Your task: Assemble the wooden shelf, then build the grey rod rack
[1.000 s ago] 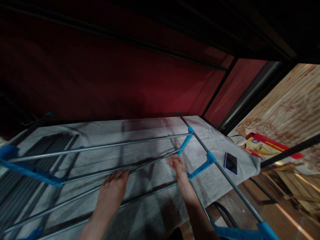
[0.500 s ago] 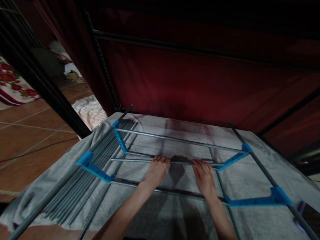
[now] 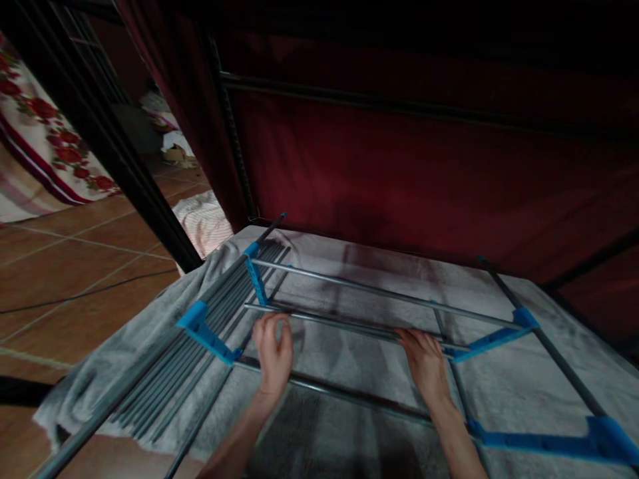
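Having loose grey tubes [image 3: 172, 376] at left, lying side by side on the grey blanket [image 3: 509, 392] and looking unfitted, just beside the left pole [image 3: 100, 414] and its blue brackets [image 3: 212, 341]. Holding the left hand [image 3: 273, 352] half-open, fingers curled just beside the middle tube [image 3: 339, 323], leaving any touch unclear. Seeing a far crossbar [image 3: 379, 291] and a near crossbar [image 3: 349, 396] spanning left to right between brackets, apparently fitted; noting the middle tube's left end poking past the far left bracket, so probably unseated. Bending the right hand's [image 3: 424, 359] fingers over the middle tube near its right end, hiding the thumb, so not showing for certain a closed grip. Finding, left to right, dull, slim, straight tubes; rumpled, soft-looking blanket pile; round, shinier, metallic crossbars; angular, plastic-looking right brackets [image 3: 492, 340] on the slanting right pole [image 3: 568, 370].
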Available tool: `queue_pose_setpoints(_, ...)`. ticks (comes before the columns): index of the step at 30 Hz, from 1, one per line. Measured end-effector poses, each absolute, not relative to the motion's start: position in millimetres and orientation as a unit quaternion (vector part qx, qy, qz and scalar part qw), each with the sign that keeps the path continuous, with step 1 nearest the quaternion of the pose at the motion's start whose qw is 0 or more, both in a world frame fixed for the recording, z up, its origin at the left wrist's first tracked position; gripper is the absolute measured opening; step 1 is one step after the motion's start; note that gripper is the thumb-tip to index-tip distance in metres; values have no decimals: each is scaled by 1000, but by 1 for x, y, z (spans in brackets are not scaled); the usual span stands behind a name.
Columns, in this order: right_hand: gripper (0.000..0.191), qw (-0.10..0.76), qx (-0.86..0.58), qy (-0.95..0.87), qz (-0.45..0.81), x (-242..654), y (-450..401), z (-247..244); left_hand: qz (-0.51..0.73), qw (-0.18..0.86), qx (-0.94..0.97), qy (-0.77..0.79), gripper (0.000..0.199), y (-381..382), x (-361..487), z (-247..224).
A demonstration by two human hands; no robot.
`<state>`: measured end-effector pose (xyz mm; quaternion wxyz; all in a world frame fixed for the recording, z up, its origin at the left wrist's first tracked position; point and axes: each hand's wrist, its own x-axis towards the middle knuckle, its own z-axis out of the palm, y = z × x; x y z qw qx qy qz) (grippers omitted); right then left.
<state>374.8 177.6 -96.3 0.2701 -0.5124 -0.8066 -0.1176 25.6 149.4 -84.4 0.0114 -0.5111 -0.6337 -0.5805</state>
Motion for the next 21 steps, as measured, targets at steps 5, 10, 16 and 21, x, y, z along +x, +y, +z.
queue_pose_setpoints(5, 31, 259, -508, -812, -124, 379, 179, -100, -758, -67, -212, -614, 21, 179, -27, -102)
queue_pose_setpoints(10, 31, 253, -501, -818, -127, 381, 180, -102, -801, -163, -132, -560, 23, 223, -51, -101)
queue_pose_setpoints(16, 32, 254, -501, -816, -136, 381, 181, -100, -781, -314, -170, -513, 56, 244, -63, -92)
queue_pose_setpoints(21, 33, 253, -493, -822, -132, 383, 182, -101, -753, -408, -201, -476, 58, 249, -69, -88)
